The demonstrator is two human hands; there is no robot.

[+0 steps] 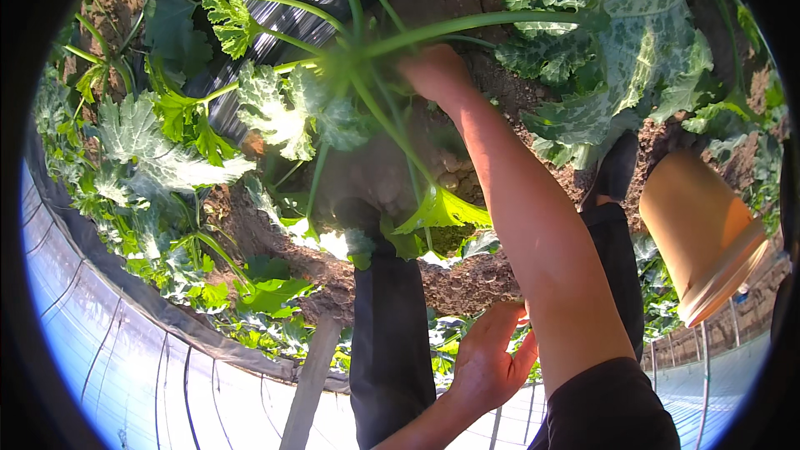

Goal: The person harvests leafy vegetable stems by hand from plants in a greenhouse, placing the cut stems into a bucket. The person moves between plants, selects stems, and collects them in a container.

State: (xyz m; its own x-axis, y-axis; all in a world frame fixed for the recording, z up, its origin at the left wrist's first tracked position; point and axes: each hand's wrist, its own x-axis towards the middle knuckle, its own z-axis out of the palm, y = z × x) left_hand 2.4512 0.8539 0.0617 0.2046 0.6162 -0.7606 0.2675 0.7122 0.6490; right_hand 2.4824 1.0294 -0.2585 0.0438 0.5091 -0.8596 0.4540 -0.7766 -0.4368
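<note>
My right hand [434,72] reaches in among the stems at the heart of a squash plant [350,53]. Its fingertips are hidden behind a thick green leaf stalk [469,26], so I cannot tell whether they grip anything. Lower down, my left hand [490,356] is beside my right forearm, thumb and fingers apart and nothing seen between them. The forearm covers some of its fingertips. Mottled, silvery-green leaves [631,56] spread to the right of the stems. A bright yellow-green leaf [444,212] hangs below the plant's heart.
A tan bucket [694,231] is tilted at the right. Shiny black plastic mulch film [269,31] covers ground behind the plant. Bare soil [465,281] lies around my dark-trousered legs [390,319]. A grey post [312,381] and the translucent greenhouse wall [156,381] are along the lower edge.
</note>
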